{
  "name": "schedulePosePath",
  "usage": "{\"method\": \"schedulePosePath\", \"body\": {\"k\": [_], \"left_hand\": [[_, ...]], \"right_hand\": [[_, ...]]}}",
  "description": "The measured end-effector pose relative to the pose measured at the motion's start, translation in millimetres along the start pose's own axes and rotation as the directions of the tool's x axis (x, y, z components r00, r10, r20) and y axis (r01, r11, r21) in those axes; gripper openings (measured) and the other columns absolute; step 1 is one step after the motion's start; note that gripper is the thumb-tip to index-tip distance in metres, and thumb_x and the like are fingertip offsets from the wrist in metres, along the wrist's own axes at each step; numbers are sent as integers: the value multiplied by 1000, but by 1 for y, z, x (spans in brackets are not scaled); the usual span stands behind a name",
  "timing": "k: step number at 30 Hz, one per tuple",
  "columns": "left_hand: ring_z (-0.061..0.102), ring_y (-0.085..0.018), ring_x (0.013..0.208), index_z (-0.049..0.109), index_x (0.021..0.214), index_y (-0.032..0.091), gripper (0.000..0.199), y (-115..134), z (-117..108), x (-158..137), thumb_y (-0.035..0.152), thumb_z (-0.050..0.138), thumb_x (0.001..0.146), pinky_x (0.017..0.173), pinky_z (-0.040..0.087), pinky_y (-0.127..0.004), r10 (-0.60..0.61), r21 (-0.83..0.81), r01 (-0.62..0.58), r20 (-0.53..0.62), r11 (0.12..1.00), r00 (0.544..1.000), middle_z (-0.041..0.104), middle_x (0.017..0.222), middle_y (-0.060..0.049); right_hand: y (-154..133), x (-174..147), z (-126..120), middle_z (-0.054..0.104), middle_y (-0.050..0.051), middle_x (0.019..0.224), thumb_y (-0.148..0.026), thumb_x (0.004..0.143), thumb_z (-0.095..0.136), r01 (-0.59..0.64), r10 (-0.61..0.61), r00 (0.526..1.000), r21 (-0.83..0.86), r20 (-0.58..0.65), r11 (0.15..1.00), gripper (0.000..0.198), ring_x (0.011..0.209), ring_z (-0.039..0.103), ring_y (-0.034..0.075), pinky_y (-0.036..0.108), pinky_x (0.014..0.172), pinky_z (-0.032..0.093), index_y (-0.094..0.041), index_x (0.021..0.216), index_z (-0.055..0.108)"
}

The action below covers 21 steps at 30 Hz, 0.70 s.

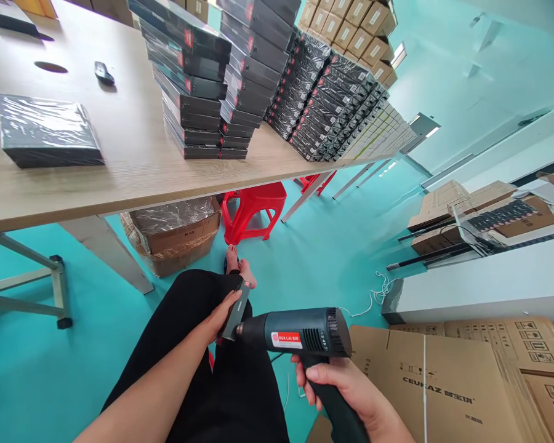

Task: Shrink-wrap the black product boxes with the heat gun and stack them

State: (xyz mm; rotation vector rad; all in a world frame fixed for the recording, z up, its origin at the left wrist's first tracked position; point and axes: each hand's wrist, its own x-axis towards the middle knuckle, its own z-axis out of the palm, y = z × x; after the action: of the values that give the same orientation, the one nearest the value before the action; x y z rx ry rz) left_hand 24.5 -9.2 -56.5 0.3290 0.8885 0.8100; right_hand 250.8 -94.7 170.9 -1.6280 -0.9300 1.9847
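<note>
"In the head view, what is the left hand [220, 315] doing?"

"It is gripping a slim box [239, 309] by its side, above the lap [253, 400], off the front edge of the table [133, 194]."

"And the right hand [337, 381]?"

"It is wrapping its fingers round the handle of a heat gun [295, 329], whose nozzle [253, 333] is pointing at the box's near end."

"Is the nozzle touching?"

"I cannot tell; it is sitting against that end or just beside it."

"What is the table carrying?"

"A wrapped box [46, 126] is lying near the front edge, toward the left. Farther right, stacks [198, 104] of dark boxes are standing by that same edge."

"And underneath?"

"A carton [184, 243] is resting below the front edge, and a red stool [253, 206] is standing beside it, to its right."
</note>
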Motion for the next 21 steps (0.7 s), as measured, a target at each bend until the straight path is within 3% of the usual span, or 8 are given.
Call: {"method": "schedulePosePath", "body": {"k": [3, 5, 10, 15, 19, 21], "left_hand": [[62, -20, 88, 60, 106, 14, 38, 5, 3, -4, 45, 53, 86, 75, 52, -37, -46, -42, 47, 31, 998, 998, 64, 101, -10], [64, -21, 79, 64, 98, 12, 44, 12, 5, -8, 52, 55, 81, 71, 53, -36, -67, -125, 75, 69, 989, 995, 67, 87, -10], [67, -23, 73, 65, 92, 13, 40, 27, 11, -23, 50, 56, 78, 72, 53, -37, -136, -359, 203, 203, 911, 970, 70, 79, -9], [68, -25, 77, 64, 87, 14, 43, 29, 14, -28, 55, 53, 77, 70, 53, -36, -191, -375, 285, 268, 882, 944, 70, 80, -9], [68, -27, 77, 63, 83, 15, 43, 27, 10, -25, 56, 53, 76, 67, 54, -38, -206, -315, 271, 223, 910, 953, 70, 77, -10], [68, -28, 77, 63, 83, 15, 41, 26, 9, -23, 54, 54, 76, 67, 54, -38, -182, -313, 235, 190, 920, 965, 70, 76, -10]], "right_hand": [[5, 7, 0, 66, 8, 83, -30, 78, 62, 104, -95, 982, 49, -161, 993, 31, 63, 60, 15, 26, 55, 47, -12, 103, 64], [7, 13, 3, 66, 7, 82, -31, 79, 61, 150, -131, 973, 91, -192, 984, 30, 63, 60, 14, 25, 55, 47, -13, 103, 64], [3, 24, 14, 67, 9, 85, -29, 74, 65, 77, -77, 997, 83, 1, 994, 34, 61, 60, 14, 25, 53, 47, -11, 103, 64], [-7, 43, 20, 65, 5, 77, -31, 74, 65, 242, -211, 951, 116, -227, 963, 31, 59, 59, 14, 25, 52, 47, -13, 98, 64], [-9, 44, 18, 66, 7, 79, -27, 73, 63, 155, -155, 988, 90, -14, 984, 31, 57, 60, 14, 25, 49, 46, -11, 99, 64], [-9, 40, 17, 66, 7, 80, -28, 73, 64, 164, -161, 986, 73, -46, 984, 31, 58, 60, 14, 26, 51, 47, -11, 99, 65]]}}
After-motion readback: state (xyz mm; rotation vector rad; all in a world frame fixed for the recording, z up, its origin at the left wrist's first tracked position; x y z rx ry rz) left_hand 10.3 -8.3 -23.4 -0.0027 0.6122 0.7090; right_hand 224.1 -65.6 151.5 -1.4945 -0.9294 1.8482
